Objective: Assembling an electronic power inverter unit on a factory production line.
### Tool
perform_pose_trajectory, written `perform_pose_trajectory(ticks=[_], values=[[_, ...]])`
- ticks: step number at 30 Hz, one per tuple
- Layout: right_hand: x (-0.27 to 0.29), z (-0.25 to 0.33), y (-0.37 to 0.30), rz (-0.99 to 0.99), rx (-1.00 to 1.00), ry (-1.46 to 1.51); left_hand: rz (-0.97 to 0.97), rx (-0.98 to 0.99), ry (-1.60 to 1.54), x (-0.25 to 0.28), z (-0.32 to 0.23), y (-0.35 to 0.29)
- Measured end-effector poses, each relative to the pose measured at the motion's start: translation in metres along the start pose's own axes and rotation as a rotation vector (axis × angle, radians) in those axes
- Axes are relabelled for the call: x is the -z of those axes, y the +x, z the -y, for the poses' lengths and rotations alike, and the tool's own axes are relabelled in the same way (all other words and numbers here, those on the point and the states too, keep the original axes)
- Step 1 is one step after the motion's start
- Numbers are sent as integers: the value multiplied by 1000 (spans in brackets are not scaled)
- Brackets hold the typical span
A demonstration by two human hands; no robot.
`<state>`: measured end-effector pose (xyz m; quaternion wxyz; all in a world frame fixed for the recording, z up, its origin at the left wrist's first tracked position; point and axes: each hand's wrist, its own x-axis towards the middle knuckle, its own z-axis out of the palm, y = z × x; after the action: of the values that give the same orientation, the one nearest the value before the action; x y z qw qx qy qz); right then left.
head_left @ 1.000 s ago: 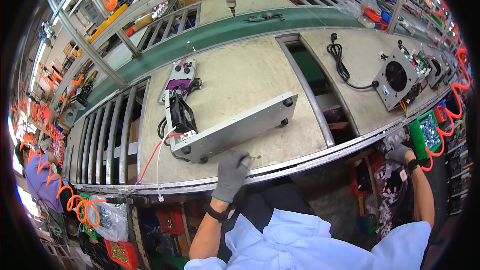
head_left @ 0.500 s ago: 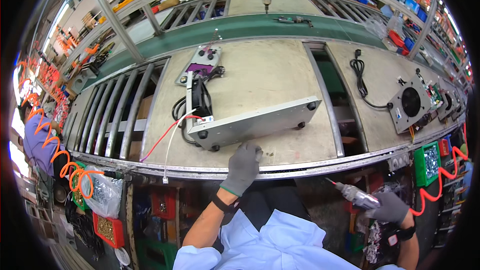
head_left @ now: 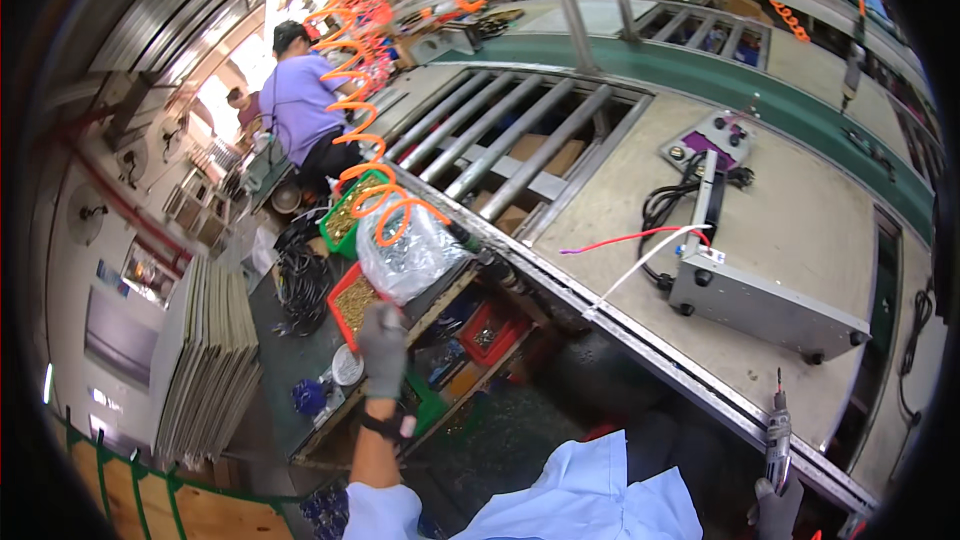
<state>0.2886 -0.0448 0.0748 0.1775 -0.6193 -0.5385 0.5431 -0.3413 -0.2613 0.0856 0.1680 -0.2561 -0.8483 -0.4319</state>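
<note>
table (head_left: 800, 230): long bench with roller section at its left; carries the work at standing reach.
metal box (head_left: 765, 305): grey, lies flat near the table's front edge, black cord and red and white leads trailing from its left end; well apart from both hands.
bag (head_left: 410, 255): clear plastic, full of small parts, hangs off the table's left corner, judged placed there for quick reach.
red bin (head_left: 350, 300): holds small brass-coloured parts, just below the bag, beside a green bin.
left hand (head_left: 383, 345): gloved, fingers loosely together, reaching over the red bin just under the bag; whether it holds anything cannot be told.
driver (head_left: 778, 435): upright, tip up, below the table's edge.
right hand (head_left: 775, 510): gloved, wrapped round the driver's base.
</note>
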Motion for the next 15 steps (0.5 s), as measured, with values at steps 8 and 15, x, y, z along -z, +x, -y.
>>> perform_pose_trajectory(ticks=[8, 15], values=[[-8, 1, 8, 74, -109, 118, -156, -80, 134, 44, 37, 62], [-33, -17, 27, 125, -33, 83, 796, 610, -741, -74, -106, -82]])
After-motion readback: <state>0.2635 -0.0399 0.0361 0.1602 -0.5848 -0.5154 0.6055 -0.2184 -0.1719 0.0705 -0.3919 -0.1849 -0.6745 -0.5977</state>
